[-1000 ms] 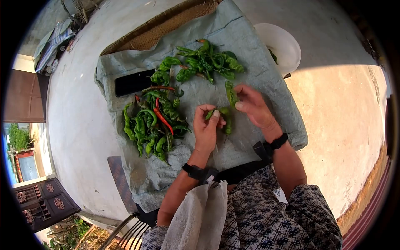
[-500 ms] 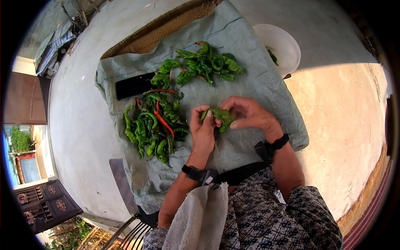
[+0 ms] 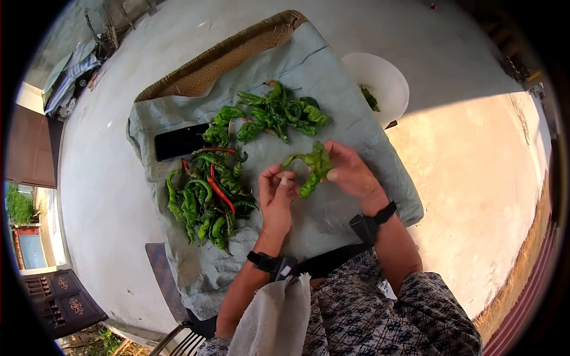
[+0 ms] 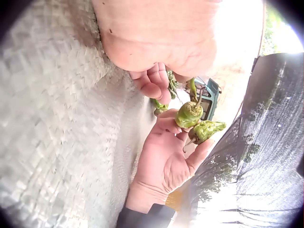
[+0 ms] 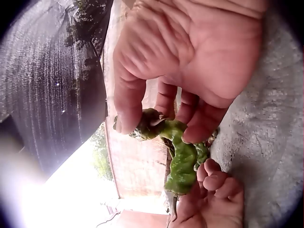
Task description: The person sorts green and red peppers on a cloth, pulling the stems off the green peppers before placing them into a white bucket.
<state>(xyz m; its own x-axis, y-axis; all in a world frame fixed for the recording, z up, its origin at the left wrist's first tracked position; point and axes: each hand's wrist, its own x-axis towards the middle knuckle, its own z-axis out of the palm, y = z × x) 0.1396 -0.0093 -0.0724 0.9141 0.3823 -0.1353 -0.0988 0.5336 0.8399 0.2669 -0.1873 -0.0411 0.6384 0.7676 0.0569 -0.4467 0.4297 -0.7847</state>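
Right hand (image 3: 353, 172): thumb and fingers pinch green peppers (image 3: 314, 165) above the grey sheet (image 3: 332, 216) | left hand (image 3: 275, 199): fingers bent beside them, grip cannot be told | pepper heap (image 3: 205, 199) left, second heap (image 3: 285, 114) far | phone (image 3: 179, 142) far left | white tub (image 3: 392, 89) far right

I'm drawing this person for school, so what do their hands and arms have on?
The left hand and right hand have no gloves. Each wrist has a black strap with a small dark box; the left box has a whitish label. The patterned sleeves mix dark and pale scribbly marks.
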